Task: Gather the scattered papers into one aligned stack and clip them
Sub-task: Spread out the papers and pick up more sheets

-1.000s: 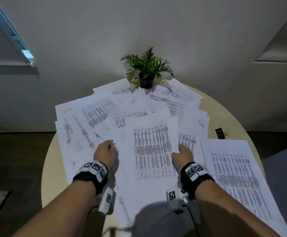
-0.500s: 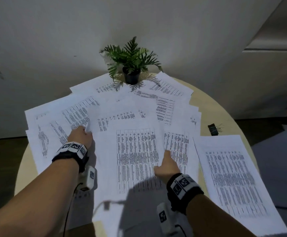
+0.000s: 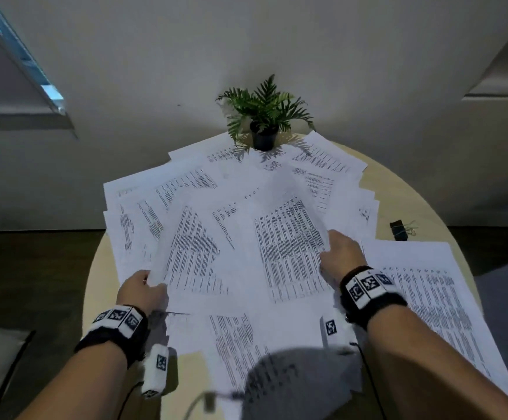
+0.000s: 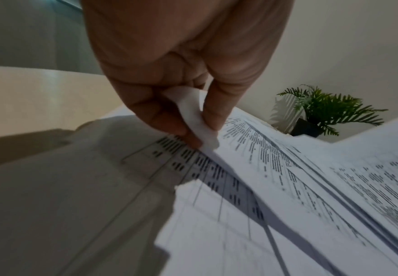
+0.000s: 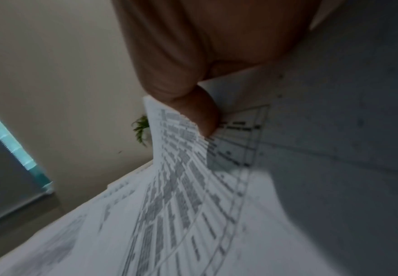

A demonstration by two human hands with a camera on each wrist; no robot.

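Pinching a printed sheet's corner, the left hand (image 3: 142,291) lifts it; the right hand (image 3: 341,255) grips another sheet's edge, amid papers (image 3: 240,338) scattered across the desk (image 3: 398,189).

We note bare forearms, each with a black wristband (image 3: 111,338) bearing white coded tags and a cabled white camera module (image 3: 155,374).

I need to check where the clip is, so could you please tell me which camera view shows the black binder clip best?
The head view shows it best: the black binder clip lies on bare table right of the scattered papers, untouched by either hand. Neither wrist view shows the clip at all; each shows only its own fingers pinching paper, with the plant behind.
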